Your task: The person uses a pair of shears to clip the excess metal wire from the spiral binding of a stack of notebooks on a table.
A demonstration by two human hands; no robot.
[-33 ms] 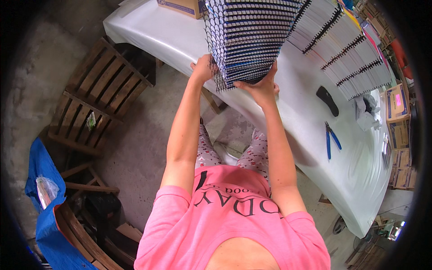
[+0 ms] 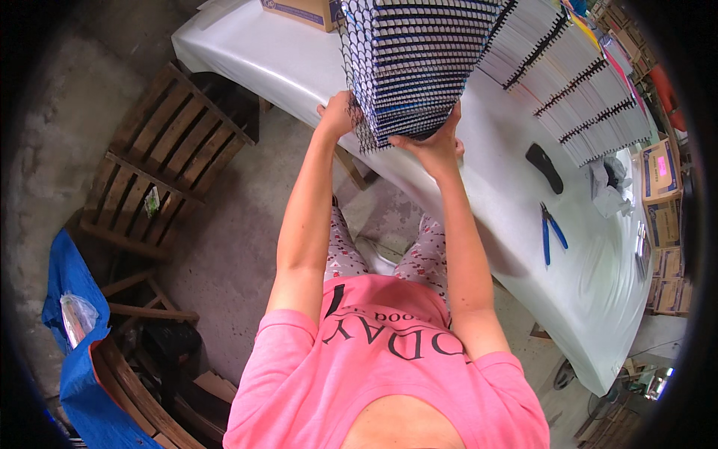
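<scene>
A tall stack of spiral-bound notebooks (image 2: pixel 426 71) with black coil bindings stands at the near edge of the white-covered table (image 2: pixel 299 75). My left hand (image 2: pixel 340 114) is closed at the stack's left side, its fingertips partly hidden behind the coils. On the right, my right hand (image 2: pixel 435 146) grips the near lower corner, thumb along the front and fingers round the far side. Blue-handled pliers (image 2: pixel 552 232) and a black, sole-shaped object (image 2: pixel 544 168) lie on the table to the right.
More coil-bound stacks (image 2: pixel 568 97) fan out along the table's far right. A cardboard box (image 2: pixel 303 11) sits at the back, and other cartons (image 2: pixel 662 172) are piled beyond the right edge. Wooden slatted pallets (image 2: pixel 161 146) and a blue tarp (image 2: pixel 75 299) are at left.
</scene>
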